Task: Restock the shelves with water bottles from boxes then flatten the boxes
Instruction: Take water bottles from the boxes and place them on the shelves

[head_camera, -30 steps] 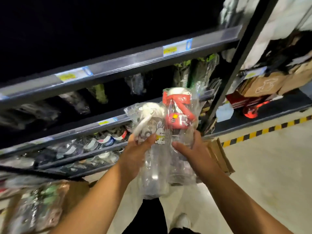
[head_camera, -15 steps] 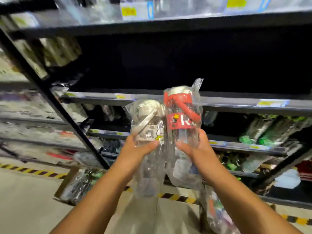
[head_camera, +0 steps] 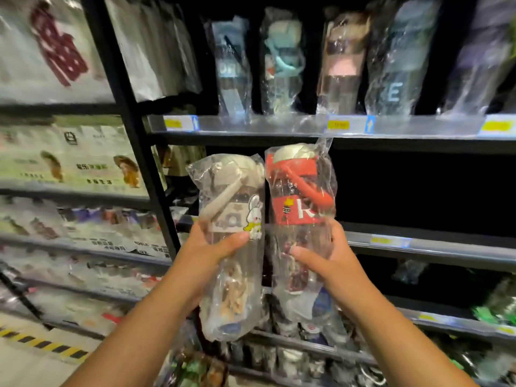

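both hands were raised in front of the racking, each holding one plastic-wrapped water bottle upright, near the centre of the view. the left hand point(head_camera: 206, 255) gripped the beige-capped bottle point(head_camera: 231, 219), which bore a rabbit sticker; its thumb point(head_camera: 234, 241) lay across the front of the wrap and the other fingers curled round the back, out of sight. at 3 o'clock of it, the right hand point(head_camera: 332, 261) gripped the red-capped bottle point(head_camera: 298, 202), thumb point(head_camera: 304, 254) across the front and fingers wrapped round the far side. the two bottles stood side by side with their wrappers touching or nearly so; i could not tell which. both were held around the middle, with the caps at 12 o'clock and the bases hanging below the hands.

at 12 o'clock of the bottles ran the upper shelf point(head_camera: 279, 127), with yellow price tags point(head_camera: 338, 124) on its front rail and a row of wrapped bottles point(head_camera: 340, 65) standing on it. behind the red cap lay a dark bay, and a lower shelf rail point(head_camera: 435, 247) ran at 3 o'clock. a black upright point(head_camera: 131, 135) slanted at 9 o'clock, with blurred packets point(head_camera: 83, 163) beyond it. striped floor tape point(head_camera: 42, 343) showed at 8 o'clock.
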